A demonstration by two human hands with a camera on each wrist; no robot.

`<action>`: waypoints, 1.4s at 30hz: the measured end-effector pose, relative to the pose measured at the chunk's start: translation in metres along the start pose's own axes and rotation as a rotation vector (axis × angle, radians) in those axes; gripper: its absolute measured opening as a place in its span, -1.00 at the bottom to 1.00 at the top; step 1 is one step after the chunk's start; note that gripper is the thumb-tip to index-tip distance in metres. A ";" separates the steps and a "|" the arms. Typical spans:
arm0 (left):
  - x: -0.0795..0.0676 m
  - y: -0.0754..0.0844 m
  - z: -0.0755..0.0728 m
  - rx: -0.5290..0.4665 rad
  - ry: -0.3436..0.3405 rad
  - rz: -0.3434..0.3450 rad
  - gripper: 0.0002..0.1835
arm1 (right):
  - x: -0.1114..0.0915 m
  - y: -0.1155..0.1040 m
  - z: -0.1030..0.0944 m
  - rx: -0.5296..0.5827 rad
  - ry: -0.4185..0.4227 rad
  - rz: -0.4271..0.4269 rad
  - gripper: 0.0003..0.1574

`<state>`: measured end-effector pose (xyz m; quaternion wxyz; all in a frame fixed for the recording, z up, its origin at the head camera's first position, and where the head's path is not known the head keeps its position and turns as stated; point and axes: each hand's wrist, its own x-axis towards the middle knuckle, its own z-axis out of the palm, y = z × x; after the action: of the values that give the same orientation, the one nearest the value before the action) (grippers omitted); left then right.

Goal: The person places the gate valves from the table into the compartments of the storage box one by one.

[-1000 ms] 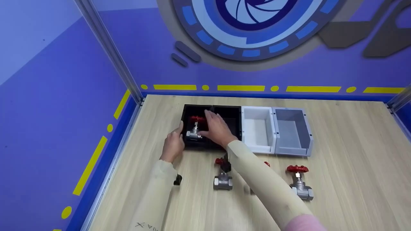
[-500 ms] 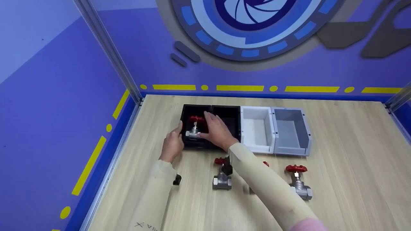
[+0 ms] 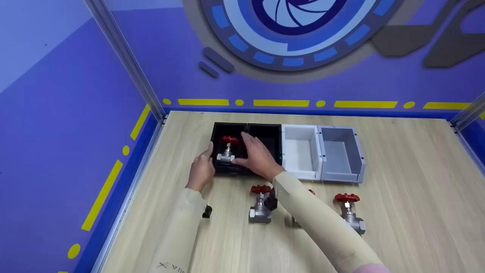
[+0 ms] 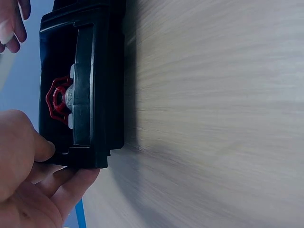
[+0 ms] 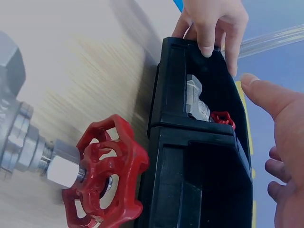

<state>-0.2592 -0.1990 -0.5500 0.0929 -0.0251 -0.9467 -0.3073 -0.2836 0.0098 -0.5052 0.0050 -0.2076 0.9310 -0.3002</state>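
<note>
A gate valve (image 3: pixel 226 157) with a red handwheel lies in the left black bin (image 4: pixel 84 95). My left hand (image 3: pixel 201 172) grips that bin's left wall. In the left wrist view its thumb sits at the rim and the fingers lie against the outside. My right hand (image 3: pixel 260 157) is over the two black bins, just right of the valve. The right wrist view shows its thumb extended and nothing held; a gap separates it from the valve. Another valve (image 5: pixel 107 173) looms close to the right wrist camera.
A second black bin (image 5: pixel 209 190), a white bin (image 3: pixel 302 151) and a grey bin (image 3: pixel 339 151) continue the row rightward. In front, valves stand on the wooden table (image 3: pixel 409 182): one at left (image 3: pixel 260 214), one at right (image 3: pixel 352 220), another mostly behind the right forearm.
My right hand has shifted slightly right, away from the valve in the bin. The left hand keeps its grip on the bin. The head view has drifted a little.
</note>
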 end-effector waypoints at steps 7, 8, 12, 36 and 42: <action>0.000 0.000 -0.001 0.005 0.006 -0.012 -0.37 | -0.007 -0.005 -0.002 0.007 -0.003 0.006 0.22; 0.000 0.000 -0.001 0.002 0.003 -0.020 -0.37 | -0.008 -0.006 -0.002 0.011 -0.004 0.006 0.22; 0.000 0.001 -0.002 -0.008 -0.005 -0.041 -0.37 | -0.012 -0.005 -0.004 0.015 0.000 0.000 0.22; -0.001 -0.003 -0.001 0.012 0.026 0.021 -0.38 | -0.030 0.009 -0.004 0.139 0.014 0.046 0.24; -0.001 -0.003 0.001 0.008 0.007 -0.002 -0.36 | -0.034 0.015 -0.003 0.151 0.017 0.053 0.24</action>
<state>-0.2589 -0.2009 -0.5526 0.0962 -0.0226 -0.9476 -0.3039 -0.2585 0.0360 -0.5151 0.0205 -0.1793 0.9108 -0.3713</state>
